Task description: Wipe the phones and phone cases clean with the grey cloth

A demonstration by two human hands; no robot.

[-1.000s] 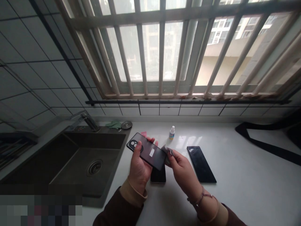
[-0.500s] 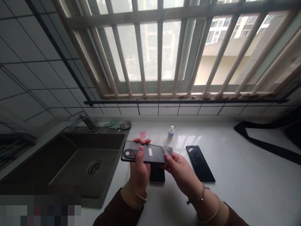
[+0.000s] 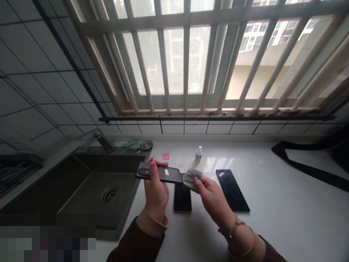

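Tilting phone (image 3: 159, 173) further edge-on, left hand (image 3: 156, 191); right hand (image 3: 211, 199) pinching gray cloth (image 3: 192, 179).

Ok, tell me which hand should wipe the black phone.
Probably the right hand: it pinches the grey cloth right beside the black phone, while the left hand is occupied gripping that phone.

The person's left hand (image 3: 156, 194) and right hand (image 3: 211, 203) are both bare. Each forearm is covered by a dark maroon-brown sleeve (image 3: 136, 242) of thick, soft-looking fabric. A pale tan cuff (image 3: 151, 222) shows beyond the end of the left sleeve, fitting closely, with a thin line running round its edge. The right wrist has a matching tan cuff (image 3: 252, 247), and between it and the hand sits a slim cord bracelet (image 3: 233, 229) with small metallic-looking beads.
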